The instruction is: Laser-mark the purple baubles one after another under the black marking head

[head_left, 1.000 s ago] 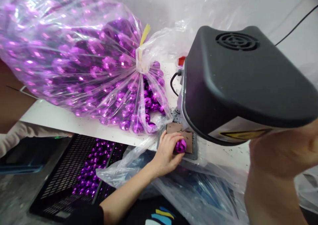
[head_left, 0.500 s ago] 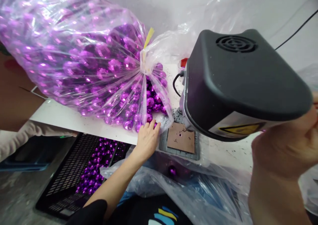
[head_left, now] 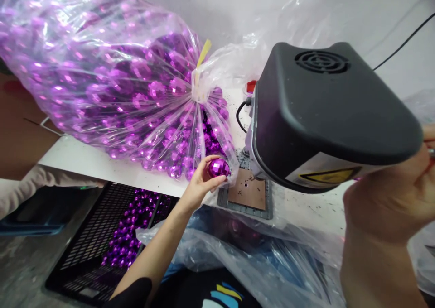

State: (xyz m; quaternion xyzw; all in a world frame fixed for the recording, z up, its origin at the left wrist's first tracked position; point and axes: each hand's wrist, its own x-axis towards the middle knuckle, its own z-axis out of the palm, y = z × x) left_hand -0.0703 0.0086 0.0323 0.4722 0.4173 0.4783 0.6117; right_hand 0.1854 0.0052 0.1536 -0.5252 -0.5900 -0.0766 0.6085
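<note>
My left hand [head_left: 200,185] pinches a purple faceted ball [head_left: 218,167] just outside the mouth of a large clear bag of purple balls [head_left: 118,86]. The ball hangs left of a brown pad [head_left: 247,191] on the base of a black-hooded machine [head_left: 326,113]. My right hand [head_left: 390,199] is raised at the machine's right side. Its fingers are curled in a fist round a thin rod [head_left: 431,151] at the frame's edge.
The bag lies on a white table [head_left: 84,163] speckled with dark chips. Below the table's edge stands a black crate of purple balls [head_left: 115,240], and a clear plastic bag [head_left: 258,253] hangs under the pad. Another person's pale sleeve [head_left: 30,185] reaches in at the left.
My left hand left the pad, where it held a ball, reached into the big bag's mouth and came out with a ball. A ball now lies in the plastic below.
</note>
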